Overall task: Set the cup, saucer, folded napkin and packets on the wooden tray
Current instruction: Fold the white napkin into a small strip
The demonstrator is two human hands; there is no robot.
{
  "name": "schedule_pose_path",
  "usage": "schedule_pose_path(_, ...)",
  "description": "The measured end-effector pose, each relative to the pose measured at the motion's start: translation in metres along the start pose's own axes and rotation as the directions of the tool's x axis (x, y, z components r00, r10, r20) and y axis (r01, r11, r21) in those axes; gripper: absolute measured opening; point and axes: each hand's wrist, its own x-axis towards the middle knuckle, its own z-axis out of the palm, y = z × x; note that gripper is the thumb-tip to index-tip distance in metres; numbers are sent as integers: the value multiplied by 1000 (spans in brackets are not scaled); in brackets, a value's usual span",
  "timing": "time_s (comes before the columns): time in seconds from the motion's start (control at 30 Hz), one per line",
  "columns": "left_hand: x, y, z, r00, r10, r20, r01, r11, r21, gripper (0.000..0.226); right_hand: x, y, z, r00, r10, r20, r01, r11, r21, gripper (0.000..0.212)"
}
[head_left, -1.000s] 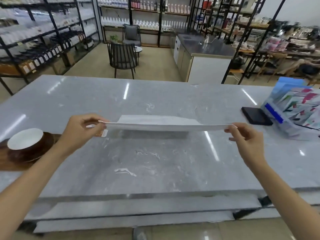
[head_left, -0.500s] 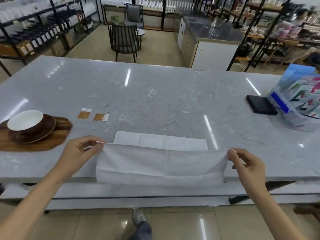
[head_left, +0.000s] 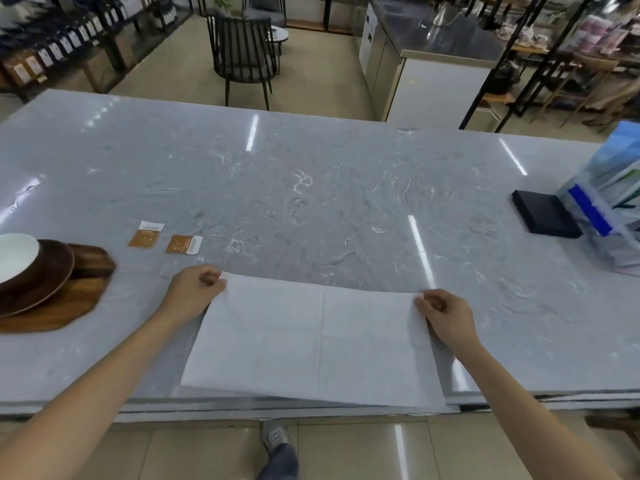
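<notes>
A flat black box lies beside a clear stand of what look like leaflets.

Not legible or not whole from my feed: cup, saucer and wooden tray, all cut by the left edge. Print on both packets, too small to read. Blue-and-clear holder, cut by the right edge. Shelf stock at the back, blurred. Napkin corners, hidden under pinching fingers.
</notes>
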Motion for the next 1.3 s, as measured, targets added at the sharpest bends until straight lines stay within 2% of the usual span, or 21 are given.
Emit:
schedule_pose_path(0.13, 8, 5, 0, 975, 188, 121, -216, 929, 301, 24, 11, 5, -3, 993, -91, 76, 103, 979, -178, 19)
schedule_pose_path(0.2, 12, 6, -2, 959, 206, 195, -264, 901, 346, 37, 15, 6, -6, 985, -126, 121, 154, 954, -257, 20)
schedule_pose_path(0.27, 20, 10, -6, 938, 225, 262, -311, 881, 356, 31, 22, 4, -10, 976, -132, 173, 184, 926, -331, 19)
schedule_pose_path(0.4, 43, 27, -12, 901, 141, 411, -320, 855, 408, 23, 39, -12, -18, 943, -36, 332, 181, 890, -418, 10)
schedule_pose_path(0.5, 57, 32, -14, 866, 46, 498, -284, 864, 415, 22, 49, -23, -22, 905, -10, 425, 216, 872, -440, 11)
schedule_pose_path(0.63, 70, 33, -14, 818, 19, 575, -313, 854, 416, 23, 57, -33, -24, 856, 27, 517, 229, 876, -425, 17)
schedule_pose_path(0.73, 75, 30, -17, 803, 48, 594, -321, 875, 364, 20, 65, -37, -29, 834, 19, 551, 195, 925, -326, 7)
schedule_pose_path(0.83, 87, 32, -30, 781, 81, 620, -320, 903, 287, 21, 67, -42, -33, 824, 45, 564, 35, 991, -130, 14)
schedule_pose_path(0.9, 90, 36, -36, 787, 90, 610, -298, 922, 248, 19, 66, -42, -41, 810, 46, 584, -13, 998, -60, 12)
schedule_pose_path(1.0, 81, 53, -43, 812, 196, 550, -306, 945, 115, 15, 63, -49, -61, 861, 23, 508, -47, 998, 35, 17)
schedule_pose_path(1.1, 84, 55, -43, 843, 226, 488, -272, 962, 23, 13, 70, -48, -64, 883, 45, 466, -82, 995, 60, 31)
schedule_pose_path(1.3, 97, 54, -50, 890, 230, 394, -256, 966, 14, 19, 77, -54, -57, 877, 77, 474, -100, 995, 22, 31)
